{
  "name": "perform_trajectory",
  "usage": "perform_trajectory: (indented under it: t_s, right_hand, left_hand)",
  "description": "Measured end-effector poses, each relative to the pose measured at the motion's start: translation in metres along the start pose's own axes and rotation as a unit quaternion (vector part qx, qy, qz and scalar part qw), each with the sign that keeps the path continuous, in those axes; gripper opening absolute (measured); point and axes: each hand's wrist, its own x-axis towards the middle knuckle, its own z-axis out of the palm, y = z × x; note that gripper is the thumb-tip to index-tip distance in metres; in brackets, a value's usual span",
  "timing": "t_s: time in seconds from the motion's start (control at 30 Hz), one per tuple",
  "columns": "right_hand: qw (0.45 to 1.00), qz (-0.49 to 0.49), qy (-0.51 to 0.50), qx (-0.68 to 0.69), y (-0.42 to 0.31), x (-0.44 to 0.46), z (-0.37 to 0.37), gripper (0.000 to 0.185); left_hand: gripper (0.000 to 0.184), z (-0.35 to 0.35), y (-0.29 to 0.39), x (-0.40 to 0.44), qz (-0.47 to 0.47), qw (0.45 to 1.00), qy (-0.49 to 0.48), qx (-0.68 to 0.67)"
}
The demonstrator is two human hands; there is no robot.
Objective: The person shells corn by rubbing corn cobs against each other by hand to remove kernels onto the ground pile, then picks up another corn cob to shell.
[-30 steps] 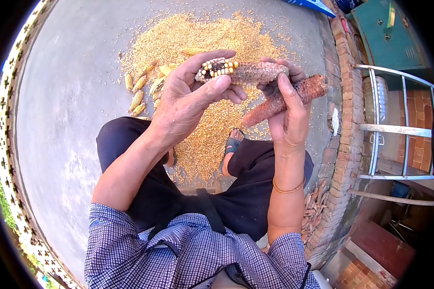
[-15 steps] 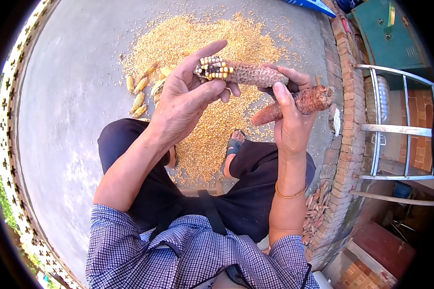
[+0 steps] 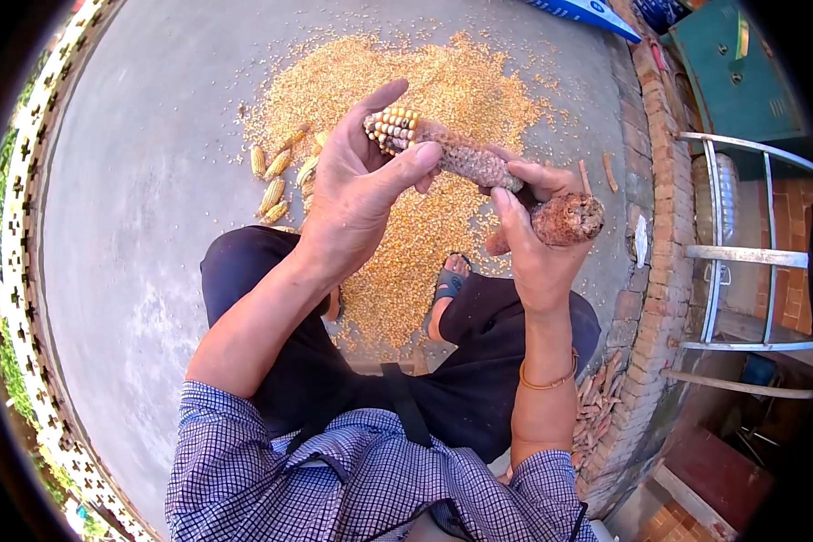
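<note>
My left hand is closed around the left end of a corn ear. Whitish and yellow kernels cover only that end, and the rest is stripped down to the cob. My right hand grips a bare, reddish-brown corncob, its broken end facing up toward me and its middle hidden by the hand. The thumb and fingers of that same hand also pinch the right end of the ear. Beneath both hands lies a wide heap of loose corn kernels on the concrete floor.
Several unshelled corn ears lie left of the kernels. Stripped cobs are piled at the right, beside a low brick edge. Beyond it stand a metal rack and a green cabinet. My sandaled foot rests at the heap's edge.
The ear's right end has dipped and the ear has turned in my hands. My right hand has lowered slightly, and the bare cob's broken end now points more toward me.
</note>
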Motion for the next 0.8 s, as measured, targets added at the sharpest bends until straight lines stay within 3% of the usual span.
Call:
perform_trajectory:
  t_s: [0.17, 0.33, 0.47, 0.57, 0.8]
  right_hand:
    - [0.996, 0.072, 0.001, -0.061, 0.0, -0.001, -0.002, 0.021]
    - [0.986, 0.165, -0.03, -0.026, -0.007, 0.002, -0.003, 0.018]
    - [0.984, 0.159, -0.047, 0.066, 0.002, -0.002, 0.0, 0.021]
    - [0.974, 0.191, -0.107, 0.055, 0.002, -0.002, -0.002, 0.025]
    - [0.962, 0.221, -0.135, 0.09, 0.007, -0.002, 0.004, 0.027]
  left_hand:
    - [0.072, 0.001, -0.003, 0.002, 0.039, 0.996, 0.029, 0.071]
    - [0.057, -0.002, 0.003, 0.002, 0.027, 0.995, 0.005, 0.1]
    - [0.038, -0.002, 0.003, 0.004, 0.063, 0.994, -0.011, 0.086]
    - [0.047, -0.006, 0.006, 0.005, 0.056, 0.99, -0.027, 0.124]
    - [0.053, -0.006, 0.007, 0.002, 0.055, 0.994, -0.025, 0.092]
